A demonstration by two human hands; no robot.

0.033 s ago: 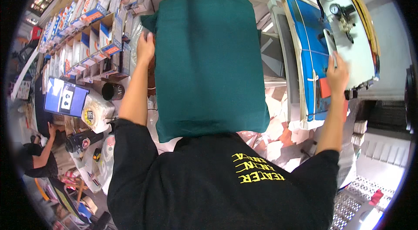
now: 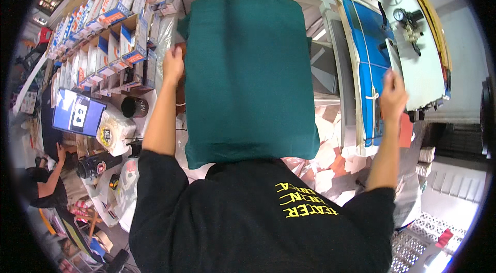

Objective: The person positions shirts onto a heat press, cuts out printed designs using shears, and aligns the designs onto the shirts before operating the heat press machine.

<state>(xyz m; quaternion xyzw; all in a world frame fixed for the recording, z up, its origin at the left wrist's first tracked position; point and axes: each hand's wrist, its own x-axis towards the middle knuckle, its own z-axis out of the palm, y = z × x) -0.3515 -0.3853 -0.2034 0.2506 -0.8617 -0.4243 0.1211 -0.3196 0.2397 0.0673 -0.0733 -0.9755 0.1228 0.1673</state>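
Green cloth (image 2: 250,76), best kept smooth; our left hand (image 2: 173,64), its left edge; our right hand (image 2: 394,93), blue panel (image 2: 366,27), right edge; finger grips we cannot tell

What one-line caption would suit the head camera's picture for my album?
Left hand beside a dark green cloth, right hand near a cord-tied blue panel, boxes lined up at left.
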